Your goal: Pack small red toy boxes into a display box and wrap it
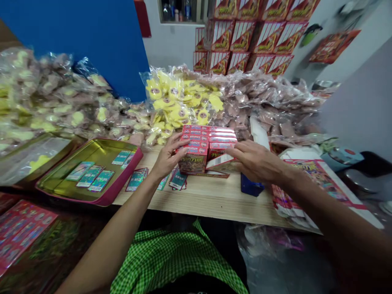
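A block of small red boxes (pixel 208 139) stands in two rows on the wooden tabletop (pixel 211 200). My left hand (pixel 168 157) presses against the block's left side, fingers curled on the front-left box. My right hand (pixel 255 161) holds a red and white box (pixel 219 160) at the block's front right, tilted, fingers closed over it. Several teal cards (pixel 136 179) lie loose on the wood to the left of the block.
A gold tray with a pink rim (pixel 122 188) holds several teal cards at the left. Bagged yellow and pink toys (pixel 180 102) pile up behind. A blue object (pixel 251 188) sits under my right wrist. Flat printed cartons (pixel 309 175) lie at the right; red cartons (pixel 245 36) are stacked at the back.
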Demonstrator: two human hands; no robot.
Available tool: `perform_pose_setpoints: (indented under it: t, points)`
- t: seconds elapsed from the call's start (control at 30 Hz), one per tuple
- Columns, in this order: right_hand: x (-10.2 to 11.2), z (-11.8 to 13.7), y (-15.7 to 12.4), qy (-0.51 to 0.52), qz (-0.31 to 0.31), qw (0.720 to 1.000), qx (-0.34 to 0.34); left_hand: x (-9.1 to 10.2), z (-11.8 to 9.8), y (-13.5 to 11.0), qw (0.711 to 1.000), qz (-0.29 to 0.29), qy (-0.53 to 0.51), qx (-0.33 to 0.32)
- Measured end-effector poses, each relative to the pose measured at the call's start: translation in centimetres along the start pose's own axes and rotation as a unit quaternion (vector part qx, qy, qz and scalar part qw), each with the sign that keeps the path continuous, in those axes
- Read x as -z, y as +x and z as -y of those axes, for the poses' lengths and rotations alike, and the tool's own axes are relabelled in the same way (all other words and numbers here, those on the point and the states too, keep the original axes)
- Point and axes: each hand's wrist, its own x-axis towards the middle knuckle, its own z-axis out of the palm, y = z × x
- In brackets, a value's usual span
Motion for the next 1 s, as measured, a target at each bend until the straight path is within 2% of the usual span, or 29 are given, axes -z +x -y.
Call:
perform_pose_setpoints:
  t: [0.1, 0.13, 0.2, 0.33, 0.43, 0.5, 0.57, 0.67, 0.73, 0.83, 1.0]
  points:
    - [-0.9, -0.7, -1.9, 0.046, -0.038, 0.998, -0.012, 0.0, -0.1, 0.0, 1.000, -0.002, 0.007, -0.007]
    - [-0.9, -0.9, -2.3, 0.050, -0.035, 0.998, -0.026, 0.0, -0.1, 0.0, 1.000, -0.003, 0.009, -0.009]
    - [-0.4, -1.1, -1.9, 0.041, 0.011, 0.997, -0.057, 0.0, -0.1, 0.0, 1.000, -0.004, 0.013, -0.010]
    - [0.4, -0.6, 1.8, 0.002, 0.129, 0.990, -0.058, 0.0, -0.1, 0.2, 1.000, 0.007, 0.025, -0.009]
    - [-0.5, 0.0, 4.4, -0.071, 0.154, 0.985, -0.025, -0.2, -0.2, 0.1, 1.000, 0.007, 0.023, -0.011]
    - [-1.4, 0.3, 4.7, -0.119, 0.122, 0.985, -0.017, -0.4, -0.4, -0.2, 1.000, -0.002, 0.019, -0.009]
    - [-2.3, 0.4, 3.8, -0.113, 0.058, 0.991, -0.034, -0.2, -0.7, -0.4, 1.000, -0.001, 0.028, -0.009]
    - [-3.2, 0.3, 1.6, -0.055, -0.042, 0.990, -0.122, 0.3, -1.5, -0.1, 0.996, 0.002, 0.083, -0.015]
    - [-3.8, 0.2, 0.8, -0.053, -0.068, 0.978, -0.191, 0.6, -2.1, 0.9, 0.990, 0.000, 0.138, -0.022]
    - [-4.8, 0.1, 1.5, -0.072, -0.038, 0.968, -0.237, 0.0, -2.7, 3.7, 0.967, 0.056, 0.246, -0.030]
    - [-5.4, -0.3, 4.3, -0.003, 0.091, 0.974, -0.209, -2.2, -3.4, 7.3, 0.897, 0.235, 0.373, 0.043]
